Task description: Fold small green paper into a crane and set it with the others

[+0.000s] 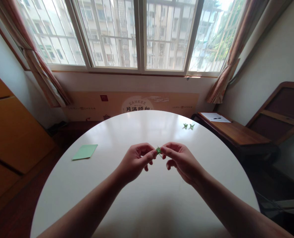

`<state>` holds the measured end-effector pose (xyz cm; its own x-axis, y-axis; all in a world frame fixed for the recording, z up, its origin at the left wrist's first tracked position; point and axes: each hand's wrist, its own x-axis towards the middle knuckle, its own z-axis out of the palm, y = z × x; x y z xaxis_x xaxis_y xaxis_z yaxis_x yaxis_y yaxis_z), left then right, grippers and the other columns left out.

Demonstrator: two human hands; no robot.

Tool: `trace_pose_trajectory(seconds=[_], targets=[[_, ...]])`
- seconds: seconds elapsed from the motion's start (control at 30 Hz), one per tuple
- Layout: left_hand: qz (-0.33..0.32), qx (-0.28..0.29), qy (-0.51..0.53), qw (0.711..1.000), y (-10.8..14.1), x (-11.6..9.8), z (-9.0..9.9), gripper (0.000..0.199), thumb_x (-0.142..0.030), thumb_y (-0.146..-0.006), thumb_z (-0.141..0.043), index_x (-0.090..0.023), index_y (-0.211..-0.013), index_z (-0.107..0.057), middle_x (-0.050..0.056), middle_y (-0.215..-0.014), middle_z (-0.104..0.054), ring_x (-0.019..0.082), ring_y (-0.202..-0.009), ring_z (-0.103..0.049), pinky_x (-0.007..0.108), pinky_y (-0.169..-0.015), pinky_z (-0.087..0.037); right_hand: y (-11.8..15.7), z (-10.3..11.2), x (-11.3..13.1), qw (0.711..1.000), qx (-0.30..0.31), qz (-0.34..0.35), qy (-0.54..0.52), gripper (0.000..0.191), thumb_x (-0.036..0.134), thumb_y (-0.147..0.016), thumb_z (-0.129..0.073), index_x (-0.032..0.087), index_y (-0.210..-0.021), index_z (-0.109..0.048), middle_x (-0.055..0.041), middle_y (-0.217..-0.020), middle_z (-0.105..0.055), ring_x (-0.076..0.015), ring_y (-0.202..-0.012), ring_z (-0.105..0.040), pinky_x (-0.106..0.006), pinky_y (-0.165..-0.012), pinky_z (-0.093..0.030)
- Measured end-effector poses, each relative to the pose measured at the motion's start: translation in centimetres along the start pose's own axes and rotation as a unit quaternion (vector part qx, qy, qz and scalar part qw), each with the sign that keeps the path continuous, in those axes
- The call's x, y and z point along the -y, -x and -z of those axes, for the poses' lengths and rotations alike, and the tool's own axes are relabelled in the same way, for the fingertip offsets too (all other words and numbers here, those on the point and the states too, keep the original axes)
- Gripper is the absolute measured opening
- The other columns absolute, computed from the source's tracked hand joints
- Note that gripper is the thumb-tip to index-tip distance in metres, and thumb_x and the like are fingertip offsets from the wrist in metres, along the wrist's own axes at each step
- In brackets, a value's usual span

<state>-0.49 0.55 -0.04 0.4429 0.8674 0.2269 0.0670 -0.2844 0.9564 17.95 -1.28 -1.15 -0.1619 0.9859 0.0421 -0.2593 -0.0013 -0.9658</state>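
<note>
Between my two hands, over the middle of the white round table point(147, 205), is a small folded green paper piece point(158, 150). My left hand point(138, 160) pinches its left side between thumb and fingers. From the right, my right hand point(179, 158) grips the other side with thumb and index finger, its lower fingers curled loosely. The fingertips hide part of the piece. Two small folded green paper figures point(188, 126) stand side by side near the table's far right edge. A stack of light green square paper point(85, 152) lies on the left of the table.
Beyond the table is a long printed box panel point(162, 99) under the barred windows. To the right, a wooden side table point(238, 130) bears a white sheet point(215, 117) and a pen. An orange-brown cabinet point(15, 132) stands at the left.
</note>
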Motion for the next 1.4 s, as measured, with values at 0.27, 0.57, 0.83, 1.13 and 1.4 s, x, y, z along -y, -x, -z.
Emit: trace_pose_trajectory(seconds=[0.27, 0.57, 0.83, 1.13, 1.4], targets=[[-0.007, 0.009, -0.001, 1.0, 0.0, -0.1, 0.2, 0.025, -0.038, -0.086, -0.069, -0.015, -0.075, -0.068, -0.001, -0.061, -0.059, 0.01, -0.051, -0.053, 0.019, -0.042, -0.046, 0.0, 0.1, 0.0, 1.0, -0.015, 0.006, -0.013, 0.031, 0.044, -0.067, -0.086, 0.017, -0.071, -0.073, -0.0029, -0.069, -0.061, -0.0151, -0.069, -0.053, -0.019, -0.045, -0.042], [-0.008, 0.009, 0.0, 1.0, 0.0, -0.2, 0.4, 0.024, -0.036, -0.086, -0.068, -0.014, -0.075, -0.068, -0.001, -0.061, -0.059, 0.01, -0.05, -0.054, 0.019, -0.043, -0.046, 0.1, 0.2, 0.3, 1.0, -0.015, -0.003, -0.027, 0.031, 0.043, -0.065, -0.087, 0.016, -0.071, -0.073, -0.0036, -0.071, -0.062, -0.0157, -0.071, -0.052, -0.019, -0.044, -0.042], [-0.005, 0.006, -0.002, 1.0, -0.1, 0.0, 0.4, 0.022, -0.033, -0.086, -0.067, -0.014, -0.076, -0.068, -0.001, -0.061, -0.06, 0.009, -0.049, -0.054, 0.018, -0.043, -0.046, 0.1, 0.0, 0.4, 0.999, -0.012, -0.021, -0.044, 0.031, 0.042, -0.067, -0.087, 0.016, -0.071, -0.072, -0.0036, -0.07, -0.059, -0.0146, -0.069, -0.05, -0.018, -0.044, -0.041], [0.018, -0.004, 0.005, 1.0, -0.1, -0.1, 0.3, 0.022, -0.035, -0.082, -0.067, -0.014, -0.073, -0.068, -0.001, -0.062, -0.06, 0.01, -0.05, -0.053, 0.019, -0.042, -0.046, -0.3, 0.5, 0.2, 0.999, -0.001, -0.034, -0.018, 0.032, 0.044, -0.071, -0.085, 0.015, -0.075, -0.072, -0.0052, -0.076, -0.061, -0.0165, -0.076, -0.053, -0.018, -0.046, -0.044], [0.143, -0.119, 0.038, 0.982, -0.7, 1.2, -0.1, 0.028, -0.042, -0.076, -0.069, -0.014, -0.074, -0.066, 0.003, -0.075, -0.062, 0.012, -0.06, -0.053, 0.018, -0.043, -0.043, -0.8, 0.8, -1.3, 0.986, -0.051, 0.098, 0.126, 0.04, 0.052, -0.079, -0.076, 0.019, -0.101, -0.07, -0.0062, -0.088, -0.066, -0.0192, -0.077, -0.059, -0.022, -0.044, -0.049]])
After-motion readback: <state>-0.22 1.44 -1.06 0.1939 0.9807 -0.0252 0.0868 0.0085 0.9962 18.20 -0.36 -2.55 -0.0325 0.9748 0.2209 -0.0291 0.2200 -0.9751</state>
